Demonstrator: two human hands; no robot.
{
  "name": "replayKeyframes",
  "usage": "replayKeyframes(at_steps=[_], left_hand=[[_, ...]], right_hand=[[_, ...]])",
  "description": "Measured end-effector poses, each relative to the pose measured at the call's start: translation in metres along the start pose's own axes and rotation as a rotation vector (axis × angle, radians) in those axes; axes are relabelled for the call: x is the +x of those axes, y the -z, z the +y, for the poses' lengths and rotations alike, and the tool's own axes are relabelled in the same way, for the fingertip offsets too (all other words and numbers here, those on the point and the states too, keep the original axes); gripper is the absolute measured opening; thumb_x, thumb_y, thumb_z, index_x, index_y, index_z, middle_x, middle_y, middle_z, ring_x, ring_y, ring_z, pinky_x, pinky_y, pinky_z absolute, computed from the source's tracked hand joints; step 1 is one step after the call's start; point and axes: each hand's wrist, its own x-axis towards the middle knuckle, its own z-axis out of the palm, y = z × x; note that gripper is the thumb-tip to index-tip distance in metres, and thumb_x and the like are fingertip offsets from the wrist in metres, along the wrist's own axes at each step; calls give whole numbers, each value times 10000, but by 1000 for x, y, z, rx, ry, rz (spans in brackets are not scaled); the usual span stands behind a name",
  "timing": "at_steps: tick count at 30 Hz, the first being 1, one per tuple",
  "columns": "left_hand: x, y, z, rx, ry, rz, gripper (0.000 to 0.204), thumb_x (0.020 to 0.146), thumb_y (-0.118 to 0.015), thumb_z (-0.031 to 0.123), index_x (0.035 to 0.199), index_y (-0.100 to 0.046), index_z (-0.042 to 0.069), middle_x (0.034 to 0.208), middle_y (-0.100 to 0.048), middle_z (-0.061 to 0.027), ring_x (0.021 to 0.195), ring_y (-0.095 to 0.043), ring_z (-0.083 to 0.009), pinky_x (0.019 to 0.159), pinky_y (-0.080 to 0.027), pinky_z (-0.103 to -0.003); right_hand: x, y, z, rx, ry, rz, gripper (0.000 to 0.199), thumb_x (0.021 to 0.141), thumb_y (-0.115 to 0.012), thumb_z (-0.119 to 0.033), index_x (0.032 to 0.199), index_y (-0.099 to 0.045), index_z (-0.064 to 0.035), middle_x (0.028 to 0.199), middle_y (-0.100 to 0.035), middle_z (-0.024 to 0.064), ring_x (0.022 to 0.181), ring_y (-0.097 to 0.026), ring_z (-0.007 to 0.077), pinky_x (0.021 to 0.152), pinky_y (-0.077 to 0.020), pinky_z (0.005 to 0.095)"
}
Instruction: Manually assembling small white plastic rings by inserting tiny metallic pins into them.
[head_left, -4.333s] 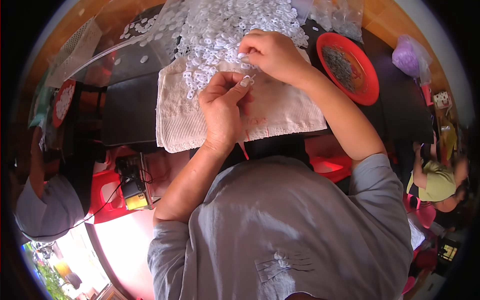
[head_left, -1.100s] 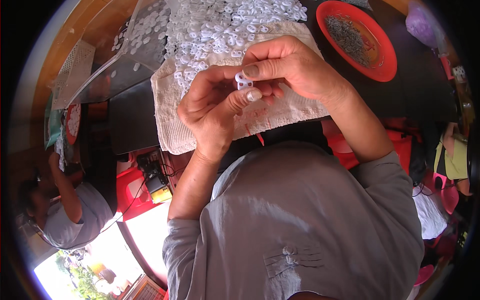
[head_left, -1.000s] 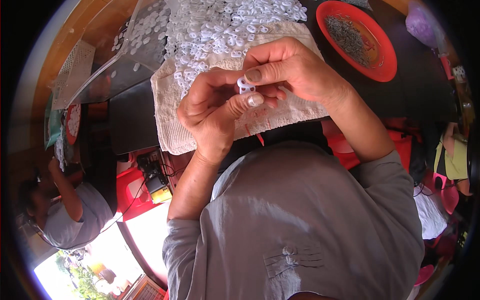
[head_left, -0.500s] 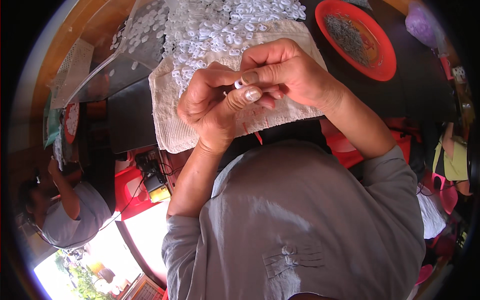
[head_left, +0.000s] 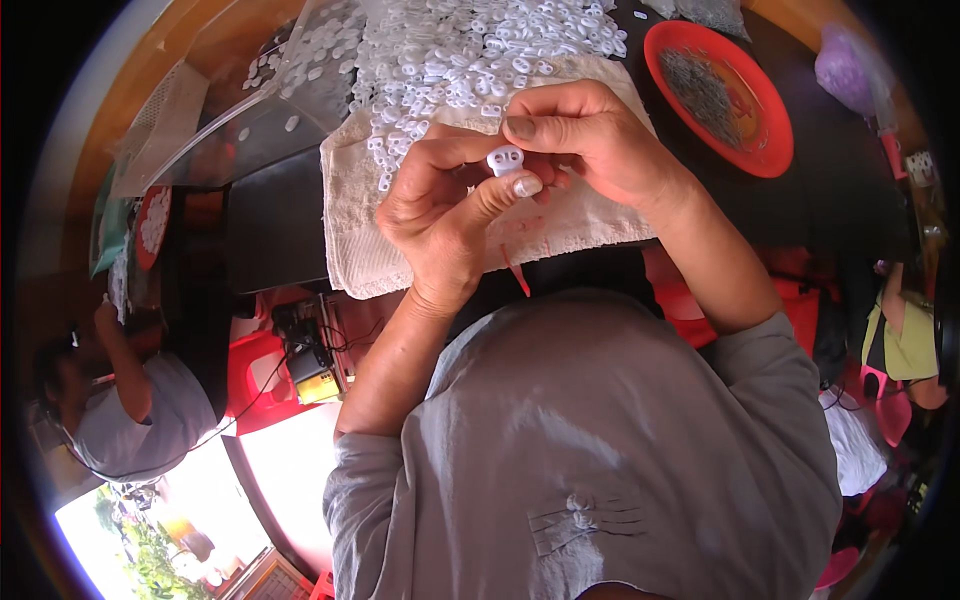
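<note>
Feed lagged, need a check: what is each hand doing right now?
Left hand: closed, pinching the small white two-hole piece.
Right hand: closed, fingers on the same piece from the other side.

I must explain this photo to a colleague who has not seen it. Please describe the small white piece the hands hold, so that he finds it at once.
Above the pale woven cloth, both hands meet. The small white two-holed plastic piece sits pinched between left hand and right hand. Unlike the heap of loose white plastic pieces behind, it is lifted.

Single head-worn fisheye view, looking steeply down from close above the person's chest and forearms; cloth-covered table [head_left: 360, 250] far, floor near-left. Straight edges bend at rim.
</note>
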Motion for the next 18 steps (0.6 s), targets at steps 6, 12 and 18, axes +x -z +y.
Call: replayKeyframes(at_steps=[6,12,18], left_hand=[[-5,2,-1,109,-21,41,267,722,-760,-65,938,-613,-11,851,-617,-71,680,-541,-82,537,-423,-191],[-8,11,-4,190,-35,0,249,738,-750,-69,951,-623,-48,833,-614,-73,707,-589,-121,632,-504,-239],[-4,5,16,189,-15,99,270,722,-757,-87,944,-614,-35,832,-621,-61,706,-569,-110,620,-477,-217]], right_hand=[[-3,-2,-1,-40,19,-13,233,923,-610,-237,821,-613,-27,662,-558,-8,549,-505,53,494,-398,186],[-3,-3,-2,-98,29,-39,221,917,-624,-220,829,-618,-17,667,-571,-11,560,-517,48,491,-386,190],[-2,-4,-5,-72,59,35,233,919,-618,-222,820,-612,-11,652,-555,19,560,-530,100,496,-390,215]])
